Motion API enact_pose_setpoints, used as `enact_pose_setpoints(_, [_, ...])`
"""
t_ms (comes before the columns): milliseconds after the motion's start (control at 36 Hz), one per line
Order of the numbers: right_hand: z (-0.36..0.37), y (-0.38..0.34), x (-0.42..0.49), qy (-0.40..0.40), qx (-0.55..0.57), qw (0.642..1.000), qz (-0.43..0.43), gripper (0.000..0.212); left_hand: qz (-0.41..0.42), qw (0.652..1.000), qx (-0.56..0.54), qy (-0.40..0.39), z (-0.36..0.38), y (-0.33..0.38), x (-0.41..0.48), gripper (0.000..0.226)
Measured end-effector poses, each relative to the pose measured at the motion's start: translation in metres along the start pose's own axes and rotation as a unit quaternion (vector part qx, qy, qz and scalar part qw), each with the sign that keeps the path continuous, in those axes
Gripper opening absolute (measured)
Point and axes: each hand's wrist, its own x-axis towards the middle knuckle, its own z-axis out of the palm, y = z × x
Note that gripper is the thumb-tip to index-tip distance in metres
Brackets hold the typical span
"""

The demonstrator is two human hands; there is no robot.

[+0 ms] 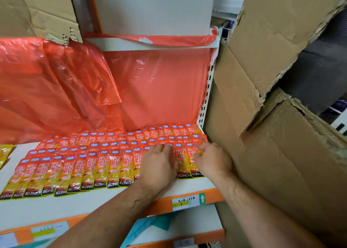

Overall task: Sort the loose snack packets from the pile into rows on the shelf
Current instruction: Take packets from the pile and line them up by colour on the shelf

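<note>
Red and yellow snack packets (97, 165) lie in overlapping rows across the white shelf (56, 208), from the left end to the right upright. My left hand (158, 165) lies flat with straight fingers on the packets near the right end of the front row. My right hand (210, 158) is beside it at the far right, fingers curled on the top edge of the last front-row packet (193, 165). No loose pile is in view.
Red plastic sheeting (75, 90) drapes the shelf back. Torn cardboard boxes (272, 116) press against the shelf's right side. A yellow packet (4, 152) lies at the far left. The orange shelf lip carries a price label (187, 200). A lower shelf sits beneath.
</note>
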Motion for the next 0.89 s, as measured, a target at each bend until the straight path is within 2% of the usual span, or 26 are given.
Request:
enact_pose_setpoints(111, [0.006, -0.015, -0.010, -0.023, -0.024, 0.993, -0.109, 0.053, -0.027, 0.999, 0.011, 0.018, -0.008, -0.009, -0.010, 0.039])
enact_pose_setpoints(222, [0.009, -0.034, -0.024, -0.053, -0.031, 0.982, -0.177, 0.062, -0.079, 0.997, 0.018, -0.001, -0.021, -0.023, -0.033, 0.055])
enact_pose_setpoints(306, [0.014, -0.048, -0.035, -0.076, -0.030, 0.974, -0.212, 0.064, -0.131, 0.990, 0.024, -0.040, -0.029, -0.038, -0.054, 0.063])
enact_pose_setpoints(444, [0.030, -0.078, -0.057, -0.102, -0.010, 0.959, -0.263, 0.062, -0.189, 0.980, 0.042, -0.041, -0.045, -0.066, -0.090, 0.063])
enact_pose_setpoints(611, [0.042, -0.132, -0.091, -0.119, -0.007, 0.938, -0.325, 0.062, -0.243, 0.968, 0.064, -0.022, -0.068, -0.111, -0.136, 0.072])
enact_pose_setpoints(889, [0.083, -0.253, -0.170, -0.141, -0.032, 0.901, -0.408, 0.064, -0.311, 0.949, 0.045, 0.027, -0.112, -0.223, -0.230, 0.066])
